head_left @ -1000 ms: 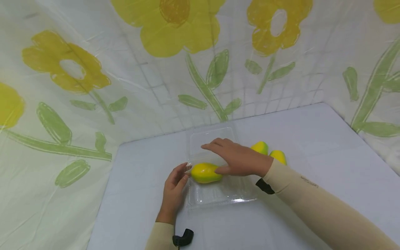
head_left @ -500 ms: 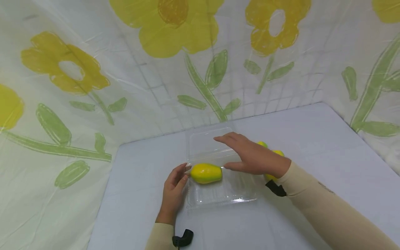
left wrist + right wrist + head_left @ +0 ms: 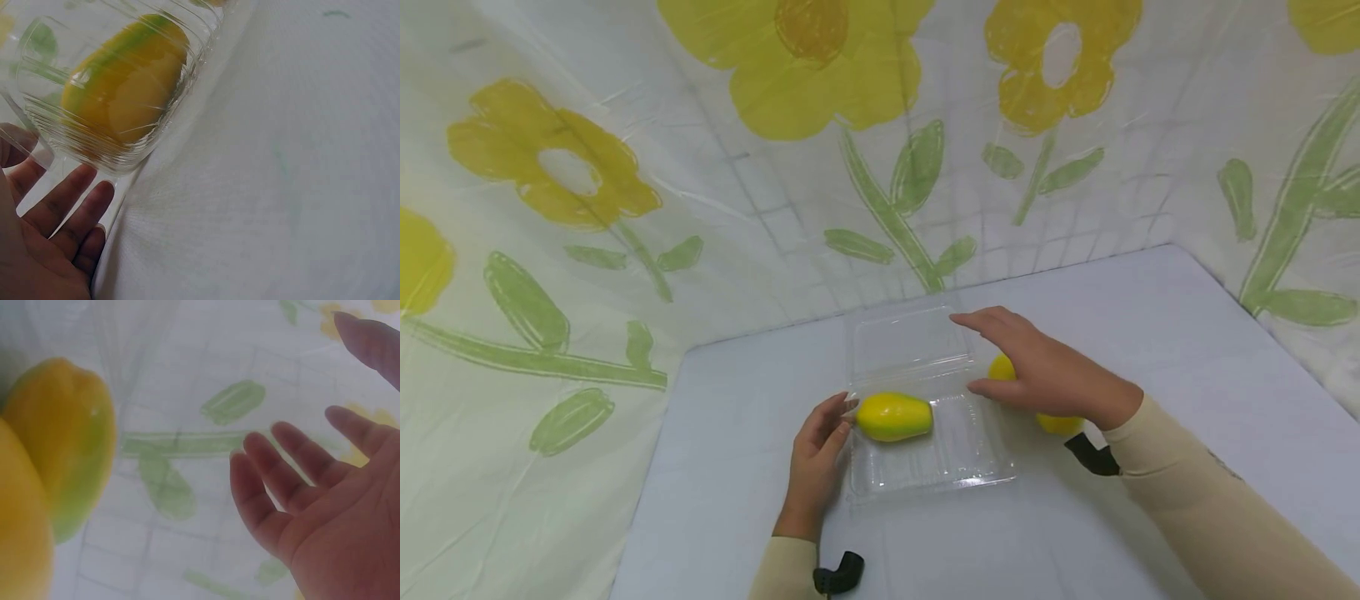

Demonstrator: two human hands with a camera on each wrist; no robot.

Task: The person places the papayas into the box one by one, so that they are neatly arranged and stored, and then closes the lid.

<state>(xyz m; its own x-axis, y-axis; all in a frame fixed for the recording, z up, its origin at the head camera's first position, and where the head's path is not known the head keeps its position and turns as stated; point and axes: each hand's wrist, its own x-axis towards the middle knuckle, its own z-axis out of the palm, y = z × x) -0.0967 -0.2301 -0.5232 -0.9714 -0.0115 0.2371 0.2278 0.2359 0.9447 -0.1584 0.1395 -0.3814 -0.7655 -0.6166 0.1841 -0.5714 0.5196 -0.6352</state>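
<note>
A yellow-green fruit that looks like a papaya (image 3: 895, 417) lies on its side in the left part of a clear plastic clamshell box (image 3: 958, 467), whose lid (image 3: 910, 337) is folded back. My left hand (image 3: 820, 454) rests at the box's left edge. Its fingers are loosely bent, and in the left wrist view the fingertips (image 3: 103, 190) are close under the ribbed wall. My right hand (image 3: 1045, 371) hovers right of the box with fingers stretched and nothing held. Two more papayas (image 3: 81, 444) lie near it, partly hidden by the hand in the head view.
The box stands on a table with a pale cloth (image 3: 737, 433). A sheet with yellow flowers (image 3: 827, 75) hangs behind and along the sides. Black wrist mounts (image 3: 841, 573) sit on both sleeves.
My right hand has let go of the papaya in the box and moved right, toward the other two. The left hand and the box have stayed in place.
</note>
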